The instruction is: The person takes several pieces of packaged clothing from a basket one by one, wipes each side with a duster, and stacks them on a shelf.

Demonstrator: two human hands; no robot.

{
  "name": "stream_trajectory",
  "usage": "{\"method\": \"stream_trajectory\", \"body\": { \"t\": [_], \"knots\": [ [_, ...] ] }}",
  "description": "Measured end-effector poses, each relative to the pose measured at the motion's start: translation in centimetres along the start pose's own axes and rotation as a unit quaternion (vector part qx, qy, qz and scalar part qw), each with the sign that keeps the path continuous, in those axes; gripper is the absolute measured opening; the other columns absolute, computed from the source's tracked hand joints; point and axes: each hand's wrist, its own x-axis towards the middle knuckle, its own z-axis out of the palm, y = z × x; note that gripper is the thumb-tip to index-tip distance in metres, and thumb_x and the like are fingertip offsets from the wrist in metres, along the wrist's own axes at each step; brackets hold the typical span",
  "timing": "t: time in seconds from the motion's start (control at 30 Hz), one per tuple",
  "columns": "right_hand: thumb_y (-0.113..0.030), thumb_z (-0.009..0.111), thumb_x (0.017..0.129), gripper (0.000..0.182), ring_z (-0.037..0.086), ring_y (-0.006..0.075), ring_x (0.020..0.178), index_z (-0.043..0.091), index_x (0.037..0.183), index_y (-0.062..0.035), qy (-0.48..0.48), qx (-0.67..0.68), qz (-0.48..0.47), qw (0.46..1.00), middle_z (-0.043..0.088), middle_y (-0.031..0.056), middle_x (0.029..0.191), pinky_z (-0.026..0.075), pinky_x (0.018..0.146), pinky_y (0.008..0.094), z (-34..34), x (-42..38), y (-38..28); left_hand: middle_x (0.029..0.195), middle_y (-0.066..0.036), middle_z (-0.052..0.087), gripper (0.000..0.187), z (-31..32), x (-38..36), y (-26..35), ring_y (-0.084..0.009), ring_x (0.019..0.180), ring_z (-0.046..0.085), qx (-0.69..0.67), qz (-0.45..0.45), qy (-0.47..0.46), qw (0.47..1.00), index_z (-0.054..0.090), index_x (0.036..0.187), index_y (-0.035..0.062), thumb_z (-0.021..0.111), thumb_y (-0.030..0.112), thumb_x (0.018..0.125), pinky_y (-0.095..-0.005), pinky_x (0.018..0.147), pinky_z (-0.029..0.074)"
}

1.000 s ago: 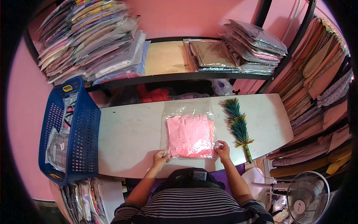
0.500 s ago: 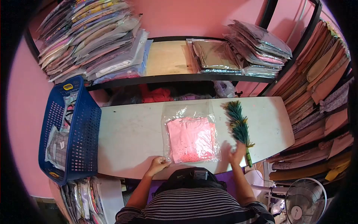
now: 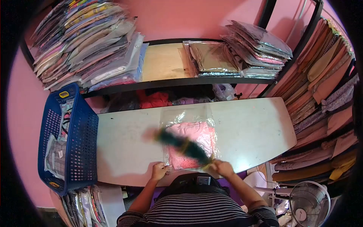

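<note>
A folded pink garment [image 3: 189,160] lies inside a clear plastic bag [image 3: 185,113] on the white table. My right hand [image 3: 223,168] is wrapped round the handle end of a dark green and yellow feather duster [image 3: 183,145]. The duster slants up and left across the garment, smeared by motion, its far end past the bag's left side. At the bag's lower left corner, my left hand [image 3: 160,170] is closed with its fingertips on the plastic.
A blue basket [image 3: 81,151] with bagged clothes stands at the table's left end. Behind the white table [image 3: 253,128], a shelf [image 3: 162,64] bears piles of bagged clothes [image 3: 90,49]. Garments [image 3: 321,94] hang along the right, above a fan [image 3: 308,204].
My right hand has taken hold of the feather duster, lifted it from the table's right side and swung it left over the bagged garment. My left hand stays at the bag's corner.
</note>
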Motion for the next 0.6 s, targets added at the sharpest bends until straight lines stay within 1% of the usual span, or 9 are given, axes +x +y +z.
{"method": "stream_trajectory", "body": {
  "t": [0.03, 0.1, 0.2, 0.27, 0.37, 0.43, 0.5, 0.53, 0.6],
  "knots": [
    [-0.045, 0.039, 0.083, 0.042, 0.059, 0.0309, 0.068, 0.047, 0.103, -0.0089, -0.154, -0.061, 0.014, 0.986, 0.060, 0.0164, 0.075, 0.048, 0.060, 0.0402, -0.6, 0.4, -1.8, 0.054, -0.005, 0.054, 0.021, -0.2, -0.1, -0.3, -0.0093, 0.045, 0.052, -0.012, -0.037, -0.006, 0.999, 0.053, 0.064, 0.0000, 0.066, 0.014, 0.072, -0.0239, 0.038, 0.041],
    [-0.046, 0.037, 0.084, 0.042, 0.059, 0.0311, 0.069, 0.045, 0.102, -0.0084, -0.165, -0.109, 0.062, 0.978, 0.060, 0.0167, 0.073, 0.048, 0.060, 0.0408, 0.2, 0.3, -1.6, 0.054, -0.005, 0.054, 0.020, -0.3, 0.0, 0.1, -0.0096, 0.044, 0.052, -0.024, -0.074, -0.014, 0.997, 0.052, 0.064, 0.0002, 0.066, 0.013, 0.072, -0.0240, 0.037, 0.041],
    [-0.046, 0.036, 0.084, 0.043, 0.059, 0.0347, 0.070, 0.046, 0.100, -0.0066, -0.111, -0.064, 0.211, 0.969, 0.060, 0.0186, 0.073, 0.047, 0.060, 0.0438, -0.5, 0.7, 1.3, 0.053, -0.005, 0.054, 0.019, -0.6, -0.1, 1.1, -0.0105, 0.043, 0.052, 0.107, 0.008, -0.019, 0.994, 0.051, 0.064, 0.0007, 0.065, 0.011, 0.073, -0.0241, 0.036, 0.041],
    [-0.047, 0.035, 0.084, 0.044, 0.058, 0.0371, 0.070, 0.046, 0.095, -0.0050, -0.069, -0.042, 0.266, 0.960, 0.059, 0.0206, 0.073, 0.046, 0.061, 0.0454, -1.3, 0.1, 2.1, 0.052, -0.005, 0.053, 0.018, -0.6, 0.0, 0.2, -0.0107, 0.042, 0.052, 0.031, -0.079, -0.033, 0.996, 0.052, 0.065, 0.0005, 0.063, 0.011, 0.074, -0.0237, 0.037, 0.041],
    [-0.044, 0.036, 0.085, 0.042, 0.057, 0.0393, 0.067, 0.048, 0.090, -0.0040, 0.002, -0.031, 0.338, 0.941, 0.058, 0.0226, 0.071, 0.046, 0.059, 0.0464, -1.4, 0.0, 4.8, 0.051, -0.005, 0.054, 0.018, -0.6, 0.1, 0.5, -0.0105, 0.042, 0.052, 0.029, -0.080, -0.052, 0.995, 0.053, 0.065, 0.0002, 0.061, 0.012, 0.076, -0.0236, 0.037, 0.040],
    [-0.039, 0.038, 0.085, 0.038, 0.056, 0.0398, 0.063, 0.050, 0.086, -0.0034, 0.037, -0.040, 0.324, 0.945, 0.057, 0.0231, 0.069, 0.045, 0.054, 0.0467, -3.0, 0.8, 3.7, 0.051, -0.005, 0.054, 0.018, -0.7, 0.0, 0.6, -0.0104, 0.042, 0.052, 0.027, -0.062, -0.053, 0.996, 0.054, 0.065, 0.0002, 0.060, 0.013, 0.077, -0.0236, 0.038, 0.040],
    [-0.036, 0.042, 0.085, 0.033, 0.056, 0.0397, 0.060, 0.051, 0.082, -0.0036, 0.070, 0.018, 0.248, 0.966, 0.057, 0.0232, 0.067, 0.044, 0.051, 0.0470, -3.1, 1.5, 1.5, 0.050, -0.006, 0.054, 0.019, -0.8, -0.2, 0.2, -0.0103, 0.041, 0.052, 0.026, -0.045, -0.057, 0.997, 0.055, 0.066, 0.0001, 0.059, 0.014, 0.078, -0.0236, 0.038, 0.040],
    [-0.038, 0.042, 0.084, 0.035, 0.056, 0.0387, 0.059, 0.053, 0.084, -0.0044, 0.035, -0.006, 0.211, 0.977, 0.057, 0.0231, 0.067, 0.044, 0.051, 0.0468, -2.9, 1.8, 0.2, 0.050, -0.006, 0.053, 0.020, -0.9, -0.2, -0.2, -0.0103, 0.041, 0.052, 0.028, -0.042, -0.050, 0.997, 0.054, 0.065, 0.0001, 0.058, 0.014, 0.079, -0.0238, 0.038, 0.041],
    [-0.044, 0.040, 0.083, 0.040, 0.057, 0.0340, 0.056, 0.055, 0.091, -0.0077, -0.012, -0.031, 0.028, 0.999, 0.058, 0.0182, 0.067, 0.045, 0.049, 0.0435, -1.9, 2.5, -1.3, 0.049, -0.006, 0.053, 0.021, -0.9, -0.1, -0.5, -0.0103, 0.041, 0.052, 0.028, -0.037, -0.043, 0.998, 0.054, 0.065, 0.0001, 0.057, 0.015, 0.080, -0.0240, 0.038, 0.041]
  ]
}}
